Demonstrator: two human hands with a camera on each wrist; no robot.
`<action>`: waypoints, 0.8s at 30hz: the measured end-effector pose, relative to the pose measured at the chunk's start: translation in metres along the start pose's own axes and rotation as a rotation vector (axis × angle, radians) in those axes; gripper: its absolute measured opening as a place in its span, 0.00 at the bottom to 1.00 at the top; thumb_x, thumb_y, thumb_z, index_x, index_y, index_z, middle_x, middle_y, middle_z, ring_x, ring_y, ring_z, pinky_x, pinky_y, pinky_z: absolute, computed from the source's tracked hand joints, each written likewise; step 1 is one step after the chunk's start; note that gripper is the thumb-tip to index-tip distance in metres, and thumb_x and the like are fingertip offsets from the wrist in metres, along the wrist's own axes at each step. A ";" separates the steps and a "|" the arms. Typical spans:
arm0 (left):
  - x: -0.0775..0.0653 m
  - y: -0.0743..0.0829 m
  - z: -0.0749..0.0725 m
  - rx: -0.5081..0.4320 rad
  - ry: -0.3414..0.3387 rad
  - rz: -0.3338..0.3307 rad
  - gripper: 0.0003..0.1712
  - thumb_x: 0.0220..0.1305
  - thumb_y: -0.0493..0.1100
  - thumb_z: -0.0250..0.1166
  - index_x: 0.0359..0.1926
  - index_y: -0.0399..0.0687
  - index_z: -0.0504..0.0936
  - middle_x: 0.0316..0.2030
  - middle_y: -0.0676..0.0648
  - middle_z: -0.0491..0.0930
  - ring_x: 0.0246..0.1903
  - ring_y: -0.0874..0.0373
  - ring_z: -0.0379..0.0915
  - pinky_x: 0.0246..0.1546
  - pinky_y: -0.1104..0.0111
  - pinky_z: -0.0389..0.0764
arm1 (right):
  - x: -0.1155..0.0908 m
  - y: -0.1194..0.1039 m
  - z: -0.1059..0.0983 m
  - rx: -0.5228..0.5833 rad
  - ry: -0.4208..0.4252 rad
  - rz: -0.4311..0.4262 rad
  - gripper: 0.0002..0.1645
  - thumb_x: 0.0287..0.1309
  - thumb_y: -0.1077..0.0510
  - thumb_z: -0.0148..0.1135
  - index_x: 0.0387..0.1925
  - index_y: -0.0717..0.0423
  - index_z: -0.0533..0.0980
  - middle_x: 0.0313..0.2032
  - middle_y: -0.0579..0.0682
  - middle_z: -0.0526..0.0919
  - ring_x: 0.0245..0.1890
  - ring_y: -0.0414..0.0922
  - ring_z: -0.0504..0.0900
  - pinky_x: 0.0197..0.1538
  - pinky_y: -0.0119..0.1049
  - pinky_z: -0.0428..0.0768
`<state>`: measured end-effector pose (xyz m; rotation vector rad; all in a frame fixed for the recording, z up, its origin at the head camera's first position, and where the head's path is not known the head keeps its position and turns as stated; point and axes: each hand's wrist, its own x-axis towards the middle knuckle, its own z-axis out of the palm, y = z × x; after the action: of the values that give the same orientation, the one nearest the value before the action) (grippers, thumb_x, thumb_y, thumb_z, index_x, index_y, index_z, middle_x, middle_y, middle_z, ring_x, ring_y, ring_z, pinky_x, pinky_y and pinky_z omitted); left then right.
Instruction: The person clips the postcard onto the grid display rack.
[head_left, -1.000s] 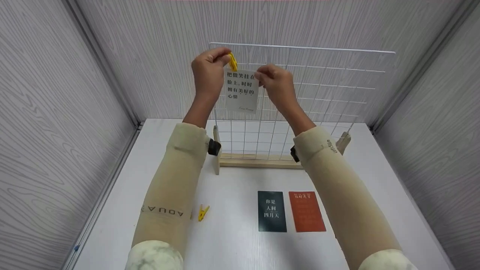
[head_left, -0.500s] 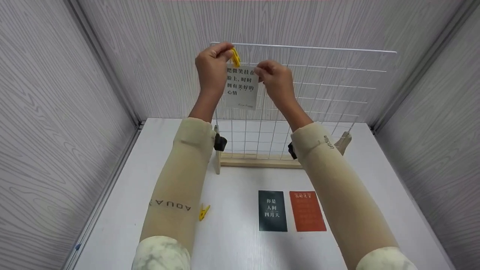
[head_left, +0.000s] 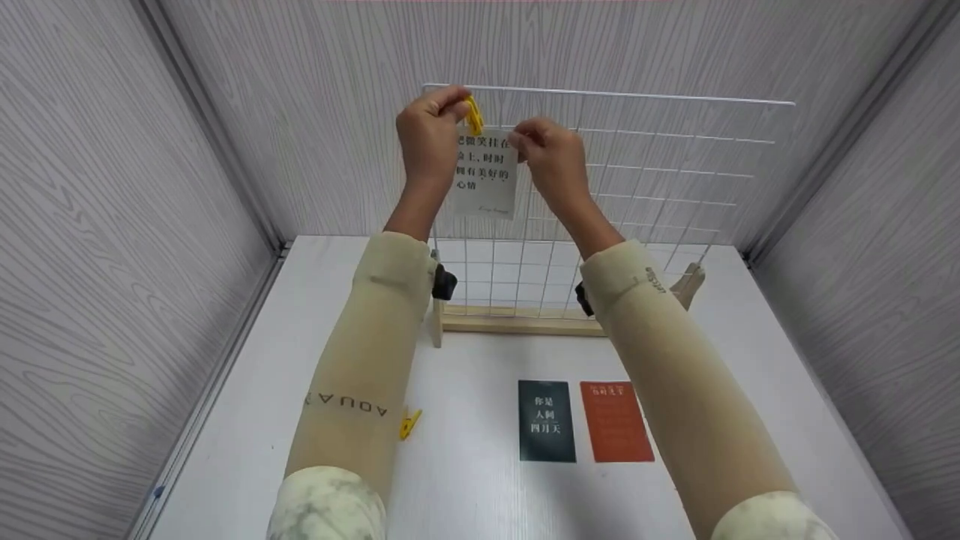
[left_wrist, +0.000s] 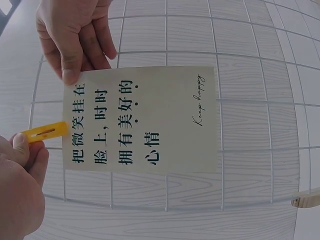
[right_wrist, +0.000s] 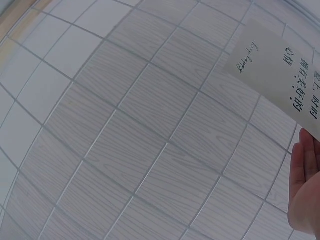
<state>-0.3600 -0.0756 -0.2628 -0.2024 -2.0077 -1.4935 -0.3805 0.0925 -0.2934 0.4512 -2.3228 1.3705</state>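
A pale card with dark printed characters (head_left: 486, 176) hangs upright against the upper left of a white wire grid (head_left: 645, 166). My left hand (head_left: 429, 139) pinches a yellow clothespin (head_left: 474, 116), whose tip meets the card's top edge. In the left wrist view the clothespin (left_wrist: 47, 132) points at the card (left_wrist: 180, 117) from the thumb and finger. By its upper right edge the card is pinched between thumb and fingers of my right hand (head_left: 553, 157). Only part of the card (right_wrist: 265, 65) and of the right hand (right_wrist: 305, 195) shows in the right wrist view.
Below on the white table (head_left: 465, 480) lie a dark green card (head_left: 547, 442) and a red card (head_left: 616, 435). Another yellow clothespin (head_left: 409, 424) is partly behind the left sleeve. The grid stands on a wooden base (head_left: 517, 325). Grey wood-patterned walls surround the table.
Both hands have risen slightly with the card and clothespin, up toward the grid's top bar. The left hand has also shifted a little to the right. Movement in the last half second is small.
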 end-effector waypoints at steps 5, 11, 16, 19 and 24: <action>-0.001 0.000 0.003 0.028 0.003 0.009 0.11 0.71 0.38 0.62 0.49 0.43 0.88 0.48 0.48 0.86 0.48 0.65 0.81 0.50 0.77 0.80 | 0.000 -0.002 0.000 -0.010 0.001 0.018 0.11 0.71 0.54 0.60 0.45 0.55 0.83 0.40 0.49 0.86 0.38 0.40 0.84 0.45 0.30 0.82; -0.002 0.003 0.005 0.040 -0.003 0.001 0.12 0.72 0.38 0.61 0.50 0.43 0.88 0.48 0.48 0.86 0.48 0.64 0.81 0.50 0.77 0.80 | 0.001 -0.005 -0.001 -0.042 0.007 0.035 0.11 0.71 0.54 0.60 0.45 0.55 0.83 0.41 0.49 0.87 0.39 0.41 0.84 0.46 0.29 0.82; -0.002 0.006 0.005 0.037 -0.004 -0.010 0.12 0.72 0.39 0.61 0.51 0.44 0.88 0.48 0.48 0.86 0.48 0.65 0.80 0.50 0.77 0.80 | 0.000 -0.007 0.000 -0.067 0.013 0.030 0.11 0.72 0.54 0.59 0.46 0.55 0.83 0.41 0.48 0.86 0.39 0.40 0.83 0.46 0.29 0.82; -0.002 0.007 0.006 0.036 -0.007 -0.016 0.12 0.72 0.38 0.61 0.51 0.44 0.88 0.48 0.48 0.86 0.48 0.65 0.80 0.50 0.77 0.80 | 0.000 -0.007 0.001 -0.061 0.015 0.028 0.11 0.72 0.54 0.59 0.46 0.55 0.83 0.41 0.48 0.86 0.39 0.40 0.83 0.46 0.29 0.82; -0.001 0.009 0.006 0.080 -0.015 -0.006 0.13 0.72 0.39 0.61 0.52 0.45 0.87 0.49 0.48 0.86 0.49 0.64 0.80 0.50 0.77 0.80 | -0.001 -0.007 0.003 -0.061 0.020 0.006 0.12 0.72 0.53 0.59 0.46 0.55 0.82 0.40 0.49 0.86 0.39 0.42 0.84 0.45 0.28 0.81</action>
<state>-0.3573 -0.0670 -0.2569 -0.1751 -2.0775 -1.4156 -0.3770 0.0870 -0.2901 0.4107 -2.3440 1.2972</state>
